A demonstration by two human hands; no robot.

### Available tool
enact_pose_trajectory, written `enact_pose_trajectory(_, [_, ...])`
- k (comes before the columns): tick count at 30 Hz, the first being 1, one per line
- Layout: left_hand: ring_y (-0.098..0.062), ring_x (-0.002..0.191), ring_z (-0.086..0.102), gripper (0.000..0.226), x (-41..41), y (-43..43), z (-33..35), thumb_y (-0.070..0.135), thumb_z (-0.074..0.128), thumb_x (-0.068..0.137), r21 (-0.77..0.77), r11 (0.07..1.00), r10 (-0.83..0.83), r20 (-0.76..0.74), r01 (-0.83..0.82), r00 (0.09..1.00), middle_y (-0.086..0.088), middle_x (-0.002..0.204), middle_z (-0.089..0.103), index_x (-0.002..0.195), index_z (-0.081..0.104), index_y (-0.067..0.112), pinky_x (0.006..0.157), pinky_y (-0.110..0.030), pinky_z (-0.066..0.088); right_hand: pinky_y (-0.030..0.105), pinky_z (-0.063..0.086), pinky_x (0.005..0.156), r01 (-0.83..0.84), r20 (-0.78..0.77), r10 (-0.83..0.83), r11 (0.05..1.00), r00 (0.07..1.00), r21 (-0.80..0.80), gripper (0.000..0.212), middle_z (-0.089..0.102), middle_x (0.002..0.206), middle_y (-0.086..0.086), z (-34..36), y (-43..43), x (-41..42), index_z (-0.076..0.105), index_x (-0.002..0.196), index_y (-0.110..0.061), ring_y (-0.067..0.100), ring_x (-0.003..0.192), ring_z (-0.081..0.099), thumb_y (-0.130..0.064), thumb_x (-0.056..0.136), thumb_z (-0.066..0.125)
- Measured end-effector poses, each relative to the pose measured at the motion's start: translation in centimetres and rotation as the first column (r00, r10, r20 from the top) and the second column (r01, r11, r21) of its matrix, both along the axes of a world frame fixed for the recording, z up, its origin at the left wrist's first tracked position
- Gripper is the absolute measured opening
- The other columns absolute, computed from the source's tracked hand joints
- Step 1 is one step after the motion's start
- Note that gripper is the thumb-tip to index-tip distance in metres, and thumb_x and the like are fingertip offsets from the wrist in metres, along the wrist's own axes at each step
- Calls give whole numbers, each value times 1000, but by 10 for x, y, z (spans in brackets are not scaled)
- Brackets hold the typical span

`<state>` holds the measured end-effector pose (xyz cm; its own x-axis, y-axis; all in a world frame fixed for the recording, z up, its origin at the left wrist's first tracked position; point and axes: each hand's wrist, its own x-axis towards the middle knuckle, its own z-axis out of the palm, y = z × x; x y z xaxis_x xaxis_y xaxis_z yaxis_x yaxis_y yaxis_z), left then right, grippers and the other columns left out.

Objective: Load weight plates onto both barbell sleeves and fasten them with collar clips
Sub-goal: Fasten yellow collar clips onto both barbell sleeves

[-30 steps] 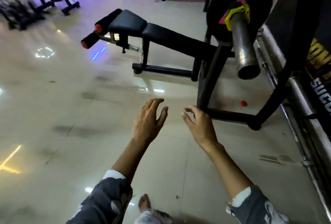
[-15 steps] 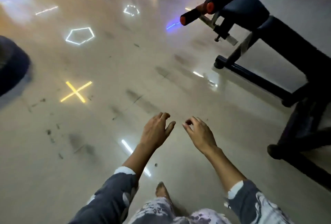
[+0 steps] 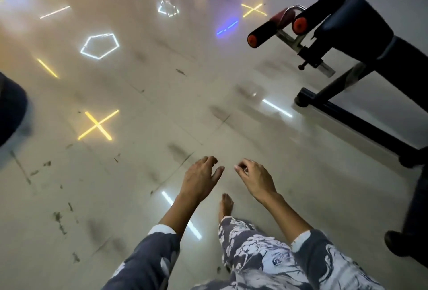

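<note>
My left hand point(image 3: 201, 177) hangs over the tiled floor, fingers loosely apart and holding nothing. Just to its right, my right hand point(image 3: 256, 179) is also empty, its fingers curled a little but apart. Both hands are held out in front of me above my bare foot point(image 3: 225, 205). No barbell, weight plate or collar clip is in view.
A black padded bench point(image 3: 361, 32) with red-capped foam rollers point(image 3: 262, 35) stands at the upper right, its floor bar point(image 3: 356, 120) running toward the right edge. A dark rounded object point(image 3: 10, 109) sits at the left edge. Glossy tiled floor point(image 3: 139, 104) with light reflections fills the middle.
The view has swung left, away from the loaded barbell sleeve and rack, which have left the frame. The bench has shifted to the right edge. Both hands stay empty in front of me.
</note>
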<state>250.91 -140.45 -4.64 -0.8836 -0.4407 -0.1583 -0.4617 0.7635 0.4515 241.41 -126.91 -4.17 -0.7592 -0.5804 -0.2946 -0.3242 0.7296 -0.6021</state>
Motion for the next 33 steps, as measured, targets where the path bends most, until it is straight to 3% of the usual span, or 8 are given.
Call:
enact_pose_trajectory(4, [-19, 101, 58, 37, -68, -82, 14, 46, 45, 93, -16, 1000, -1, 65, 2, 998, 1, 112, 64, 115, 55, 18, 78, -31, 44, 31, 45, 72, 45, 47, -44, 999, 998, -10, 26, 68, 102, 8, 7, -76, -81, 61, 94, -12, 25, 92, 61, -35, 93, 50])
enact_pose_trajectory(10, [-21, 101, 59, 36, -183, -214, 20, 44, 46, 93, -36, 995, 94, 22, -93, 995, -2, 109, 65, 113, 57, 16, 79, -31, 44, 33, 47, 73, 3, 36, -4, 1000, 999, 27, 30, 69, 101, 8, 12, -210, -198, 61, 94, -13, 27, 94, 61, -41, 92, 47])
enact_pose_trajectory(14, [-24, 103, 58, 38, -248, -277, 15, 43, 45, 94, -42, 997, 59, 24, -58, 998, -5, 112, 64, 115, 56, 14, 80, -33, 43, 33, 46, 72, -38, 12, 37, 997, 999, 60, 32, 68, 103, 10, 5, -274, -256, 61, 96, -12, 29, 95, 61, -42, 92, 47])
enact_pose_trajectory(24, [-27, 107, 56, 42, -463, -486, 16, 42, 40, 96, -65, 993, -102, -3, 101, 995, -9, 120, 59, 122, 51, 11, 84, -38, 46, 30, 46, 66, -8, -58, 11, 998, 998, 54, 26, 66, 99, 7, 13, -469, -442, 59, 93, -12, 22, 86, 59, -36, 93, 49])
enact_pose_trajectory(28, [-28, 107, 56, 42, -552, -537, 13, 42, 41, 96, -55, 977, -203, 33, 204, 979, -10, 120, 60, 122, 52, 11, 86, -38, 45, 25, 36, 64, 104, -95, -99, 993, 991, 55, 24, 66, 100, 8, 10, -505, -513, 60, 93, -11, 24, 86, 59, -34, 93, 50])
enact_pose_trajectory(33, [-26, 107, 57, 41, -690, -580, 1, 42, 43, 95, -67, 936, -343, 47, 345, 938, -9, 120, 60, 121, 53, 12, 86, -38, 45, 27, 44, 68, 254, -75, -252, 967, 965, 21, 27, 65, 102, 7, -8, -548, -631, 59, 97, -12, 22, 88, 59, -36, 93, 48])
